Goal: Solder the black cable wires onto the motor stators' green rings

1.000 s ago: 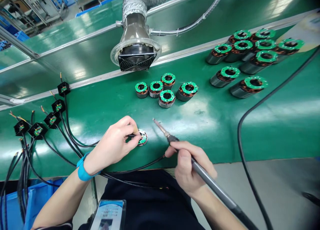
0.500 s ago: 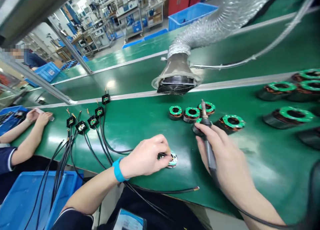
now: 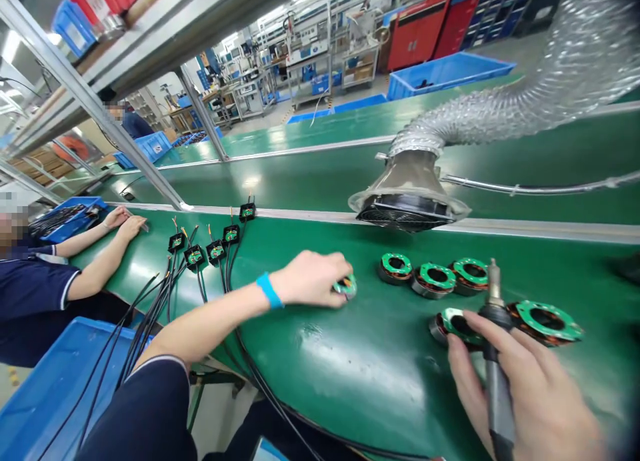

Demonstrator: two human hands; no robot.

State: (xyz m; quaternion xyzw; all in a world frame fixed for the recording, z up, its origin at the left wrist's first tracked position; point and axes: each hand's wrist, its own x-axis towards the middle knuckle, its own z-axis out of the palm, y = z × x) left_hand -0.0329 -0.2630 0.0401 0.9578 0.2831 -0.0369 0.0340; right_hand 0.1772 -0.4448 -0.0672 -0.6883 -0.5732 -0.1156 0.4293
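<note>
My left hand rests on the green bench with its fingers closed around a small round motor part with a green board on top. My right hand grips a soldering iron, held upright with its tip pointing up, just in front of a loose stator. Several more stators with green boards lie beyond it, and a larger one sits to the right.
A fume extractor hood on a silver hose hangs over the bench. Several black connector blocks with black cables lie at left. A co-worker's arms rest on the bench farther left. A blue bin stands below.
The view has swung up and to the left. My left hand has stayed on the small round part. My right hand with the soldering iron now sits lower right, the iron still upright.
</note>
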